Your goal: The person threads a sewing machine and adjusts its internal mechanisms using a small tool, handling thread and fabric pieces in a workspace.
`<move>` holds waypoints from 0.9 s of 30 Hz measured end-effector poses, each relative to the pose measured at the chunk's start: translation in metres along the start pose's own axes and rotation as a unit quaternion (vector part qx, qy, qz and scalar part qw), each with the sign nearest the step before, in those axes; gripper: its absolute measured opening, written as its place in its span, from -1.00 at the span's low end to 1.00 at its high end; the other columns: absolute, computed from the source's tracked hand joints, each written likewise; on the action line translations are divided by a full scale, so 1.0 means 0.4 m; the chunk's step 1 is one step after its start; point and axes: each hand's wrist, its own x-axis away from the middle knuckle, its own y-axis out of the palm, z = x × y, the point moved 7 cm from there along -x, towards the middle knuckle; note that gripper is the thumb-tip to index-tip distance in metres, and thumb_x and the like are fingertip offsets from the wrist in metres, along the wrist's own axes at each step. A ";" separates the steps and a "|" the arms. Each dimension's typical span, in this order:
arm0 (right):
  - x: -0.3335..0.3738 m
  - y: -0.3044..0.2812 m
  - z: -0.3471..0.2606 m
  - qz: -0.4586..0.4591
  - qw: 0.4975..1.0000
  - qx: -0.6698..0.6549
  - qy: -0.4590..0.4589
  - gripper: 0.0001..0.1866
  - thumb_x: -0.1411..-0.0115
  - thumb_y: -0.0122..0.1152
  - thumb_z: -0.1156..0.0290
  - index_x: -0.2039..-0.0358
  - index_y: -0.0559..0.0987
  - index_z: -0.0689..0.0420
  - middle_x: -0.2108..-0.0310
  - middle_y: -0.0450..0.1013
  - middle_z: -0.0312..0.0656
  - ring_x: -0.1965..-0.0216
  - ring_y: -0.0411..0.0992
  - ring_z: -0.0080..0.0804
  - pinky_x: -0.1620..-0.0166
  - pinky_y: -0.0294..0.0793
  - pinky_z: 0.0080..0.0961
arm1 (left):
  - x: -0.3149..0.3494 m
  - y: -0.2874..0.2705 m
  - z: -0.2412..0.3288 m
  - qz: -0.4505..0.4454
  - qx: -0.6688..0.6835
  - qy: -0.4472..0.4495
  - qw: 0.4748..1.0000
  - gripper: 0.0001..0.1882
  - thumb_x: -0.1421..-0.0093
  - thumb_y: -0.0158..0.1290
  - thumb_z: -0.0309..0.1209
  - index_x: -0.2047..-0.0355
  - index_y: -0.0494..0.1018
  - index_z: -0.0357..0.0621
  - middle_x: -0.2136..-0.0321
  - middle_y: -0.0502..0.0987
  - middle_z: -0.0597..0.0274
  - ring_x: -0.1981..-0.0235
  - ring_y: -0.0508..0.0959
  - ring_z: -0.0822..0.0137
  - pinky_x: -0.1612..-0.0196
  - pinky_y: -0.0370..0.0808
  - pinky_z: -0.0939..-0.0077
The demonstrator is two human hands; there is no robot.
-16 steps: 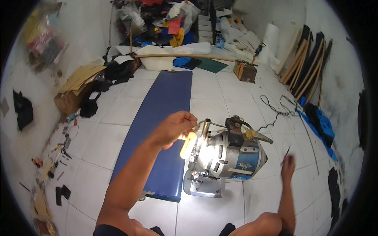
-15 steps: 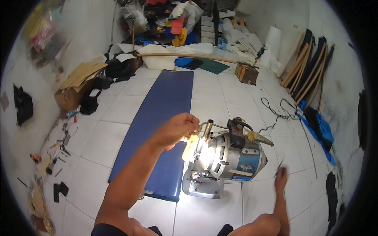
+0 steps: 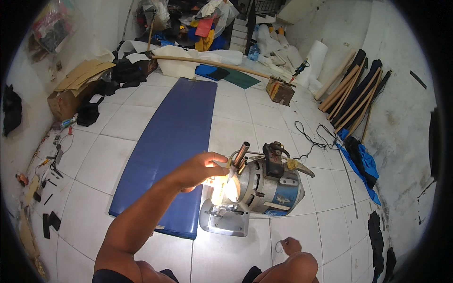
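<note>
A cloth cutting machine (image 3: 259, 186) stands on the tiles in front of me, with a silver motor body, a blue label, a flat metal base plate and upright metal tubes. At its left side my left hand (image 3: 200, 170) is open, the fingers spread and the fingertips at the parts below the tubes. A bright light glows beneath that hand and washes out detail there. My right hand (image 3: 291, 245) is closed beside my right knee; a thin, pale, ring-shaped thing (image 3: 278, 246) sticks out of it. Behind my left arm lies a long blue board (image 3: 174, 137).
Tools and scraps (image 3: 52, 165) litter the floor along the left wall, near a cardboard box (image 3: 66, 104). A wooden pole (image 3: 212, 62) spans the back toward a small rusty box (image 3: 280, 91). Rolls (image 3: 351, 89) lean on the right wall; a black cord (image 3: 314, 141) trails behind the machine.
My right hand has come down and left, close to my knee. The fingers of my left hand have spread apart at the machine. The view has shifted, moving everything left.
</note>
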 end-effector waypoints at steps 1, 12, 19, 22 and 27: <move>-0.004 -0.049 -0.030 -0.011 0.999 -0.021 -0.024 -0.62 -0.10 0.29 0.03 0.34 0.67 0.12 0.41 0.59 -0.08 0.32 0.57 -0.10 0.23 0.54 -0.25 | 0.002 0.003 -0.003 0.000 0.001 -0.002 1.000 -0.42 -0.16 0.18 -0.33 -0.14 0.29 -0.32 0.07 0.45 0.04 0.06 0.45 0.26 0.04 0.43 0.39; 0.361 -0.757 -0.785 0.010 0.915 -0.022 -0.403 -0.79 -0.06 0.40 0.33 0.38 0.62 0.18 0.57 0.49 -0.16 0.58 0.47 -0.40 0.50 0.40 -0.52 | -0.004 -0.001 -0.038 -0.071 0.112 0.052 0.990 -0.51 -0.28 0.05 -0.37 -0.18 0.27 -0.29 0.02 0.45 0.05 0.02 0.46 0.27 -0.03 0.41 0.35; 0.363 -0.713 -1.039 0.216 0.795 0.011 -0.567 -0.81 -0.04 0.35 0.32 0.33 0.62 0.09 0.52 0.45 -0.23 0.51 0.46 -0.28 0.44 0.41 -0.35 | 0.032 0.032 -0.021 -0.076 0.114 0.109 0.984 -0.47 -0.21 0.13 -0.42 -0.17 0.29 -0.26 -0.01 0.43 0.08 -0.05 0.42 0.30 -0.10 0.38 0.34; 0.360 -0.641 -1.064 0.219 0.788 0.040 -0.574 -0.75 -0.05 0.33 0.28 0.26 0.61 0.10 0.52 0.43 -0.23 0.50 0.46 -0.26 0.43 0.40 -0.31 | 0.009 0.011 -0.040 -0.054 0.117 0.122 0.984 -0.44 -0.17 0.16 -0.46 -0.17 0.28 -0.26 0.00 0.43 0.07 -0.04 0.42 0.29 -0.09 0.37 0.37; 0.356 -0.575 -1.056 0.151 0.826 0.066 -0.539 -0.54 -0.12 0.25 0.20 0.00 0.46 0.11 0.39 0.48 -0.18 0.37 0.50 -0.24 0.32 0.45 -0.28 | 0.002 -0.026 -0.038 -0.023 0.108 0.111 0.988 -0.44 -0.15 0.16 -0.48 -0.16 0.29 -0.32 0.01 0.44 0.05 -0.01 0.43 0.30 -0.07 0.38 0.40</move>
